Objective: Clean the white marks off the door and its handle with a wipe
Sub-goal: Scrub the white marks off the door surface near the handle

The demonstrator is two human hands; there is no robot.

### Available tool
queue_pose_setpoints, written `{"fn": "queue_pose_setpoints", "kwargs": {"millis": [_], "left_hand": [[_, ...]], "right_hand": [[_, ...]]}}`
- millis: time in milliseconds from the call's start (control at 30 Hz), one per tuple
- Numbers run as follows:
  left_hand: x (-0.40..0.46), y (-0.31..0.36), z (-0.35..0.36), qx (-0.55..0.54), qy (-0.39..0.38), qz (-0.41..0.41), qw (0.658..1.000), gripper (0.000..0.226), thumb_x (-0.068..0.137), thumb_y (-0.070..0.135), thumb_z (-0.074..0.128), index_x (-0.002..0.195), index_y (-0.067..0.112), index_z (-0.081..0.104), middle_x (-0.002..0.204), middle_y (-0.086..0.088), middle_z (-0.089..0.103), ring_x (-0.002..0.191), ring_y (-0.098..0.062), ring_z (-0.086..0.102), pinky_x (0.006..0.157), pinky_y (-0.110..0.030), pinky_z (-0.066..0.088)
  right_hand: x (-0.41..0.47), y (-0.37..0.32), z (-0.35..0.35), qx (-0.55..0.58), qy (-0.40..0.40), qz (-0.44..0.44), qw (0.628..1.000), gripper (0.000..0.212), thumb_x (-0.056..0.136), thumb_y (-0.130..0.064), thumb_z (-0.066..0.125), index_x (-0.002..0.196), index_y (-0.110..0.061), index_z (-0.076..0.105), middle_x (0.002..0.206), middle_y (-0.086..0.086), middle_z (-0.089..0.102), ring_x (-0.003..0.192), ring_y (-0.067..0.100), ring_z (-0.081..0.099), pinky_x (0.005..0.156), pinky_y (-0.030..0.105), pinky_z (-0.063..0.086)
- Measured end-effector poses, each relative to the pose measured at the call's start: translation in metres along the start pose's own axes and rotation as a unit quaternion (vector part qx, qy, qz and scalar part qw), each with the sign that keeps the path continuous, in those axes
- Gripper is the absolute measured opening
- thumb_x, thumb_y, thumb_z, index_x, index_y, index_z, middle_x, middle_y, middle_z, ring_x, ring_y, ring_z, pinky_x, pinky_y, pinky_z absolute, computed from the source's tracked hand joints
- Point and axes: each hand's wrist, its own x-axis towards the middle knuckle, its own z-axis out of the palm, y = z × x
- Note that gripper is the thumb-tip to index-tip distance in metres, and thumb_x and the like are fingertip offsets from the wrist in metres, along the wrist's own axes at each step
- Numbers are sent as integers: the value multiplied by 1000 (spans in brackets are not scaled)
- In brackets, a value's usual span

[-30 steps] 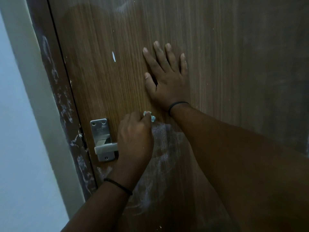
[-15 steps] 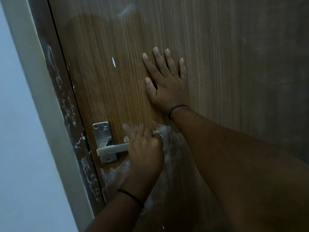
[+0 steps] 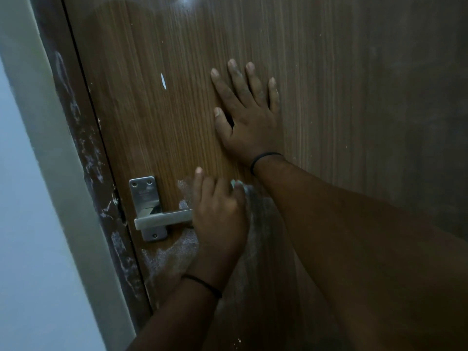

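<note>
Left hand [image 3: 222, 219]: just right of handle [image 3: 162, 220], fingers curled, pressing wipe [image 3: 236, 184] to door [image 3: 152, 122].
Right hand [image 3: 249, 117]: above handle, flat, fingers spread on door, holding nothing.

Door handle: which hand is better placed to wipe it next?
Left. The left hand holds the wipe right beside the handle; the right hand lies flat on the door, higher up.
</note>
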Motion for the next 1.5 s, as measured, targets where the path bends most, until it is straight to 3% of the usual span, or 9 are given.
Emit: {"fn": "queue_pose_setpoints", "kwargs": {"millis": [100, 300, 433, 567, 800, 1033, 1267, 1500], "left_hand": [[12, 1, 1, -5, 17, -35, 999, 18, 93, 15, 58, 89, 10, 75, 75, -8, 63, 83, -27, 56, 115, -49, 30], [-25, 17, 13, -38, 22, 41, 998, 13, 87, 9, 64, 78, 8, 74, 67, -7, 59, 74, -29, 57, 98, -47, 45], [-13, 15, 20, -28, 57, -9, 998, 7, 87, 13, 69, 86, 11, 75, 70, -4, 57, 72, -24, 52, 81, -40, 41], [-23, 24, 21, -51, 34, -19, 998, 23, 91, 19, 54, 98, 12, 75, 75, -5, 58, 70, -24, 50, 65, -36, 35], [-20, 14, 19, -75, 0, -19, 997, 14, 82, 12, 72, 96, 14, 76, 74, -1, 58, 72, -22, 52, 63, -34, 37], [-7, 15, 24, -96, 25, -24, 995, 11, 88, 15, 67, 94, 11, 75, 77, -3, 61, 76, -22, 53, 68, -36, 42], [-10, 20, 30, -87, 44, 3, 995, 14, 90, 11, 64, 99, 11, 74, 79, -3, 59, 77, -21, 51, 68, -34, 38], [-4, 32, 30, -83, 36, 52, 995, 9, 91, 11, 64, 85, 9, 72, 72, -2, 55, 71, -20, 49, 62, -34, 37]], "right_hand": [[0, -1, 1, -1, 9, 3, 1000, 58, 99, -45, 33, 155, -36, 23, 164, -6, 18, 153, 20, 10, 121, 54, 7], [-1, 1, 0, -5, 4, 0, 1000, 57, 99, -46, 32, 155, -35, 23, 164, -6, 18, 153, 20, 9, 121, 53, 6], [0, 1, 1, -3, 11, -6, 1000, 57, 99, -45, 31, 154, -34, 24, 164, -5, 19, 152, 21, 11, 121, 53, 7], [0, 4, 2, 2, 11, -17, 1000, 56, 100, -44, 30, 155, -32, 24, 164, -3, 19, 153, 23, 11, 121, 54, 7], [-9, 19, 2, -4, 9, -32, 999, 54, 102, -38, 29, 155, -31, 23, 164, -3, 18, 153, 21, 9, 121, 54, 7], [-18, 24, 5, 5, 28, 66, 997, 54, 102, -38, 30, 155, -33, 19, 165, -4, 14, 153, 20, 6, 122, 54, 6], [-33, 42, 3, -2, 12, 25, 1000, 56, 103, -39, 30, 156, -31, 16, 166, -2, 12, 153, 21, 4, 122, 55, 5], [-49, 58, 0, -12, -3, 17, 1000, 55, 103, -38, 30, 156, -33, 17, 165, -4, 12, 153, 20, 4, 120, 58, 7]]}}
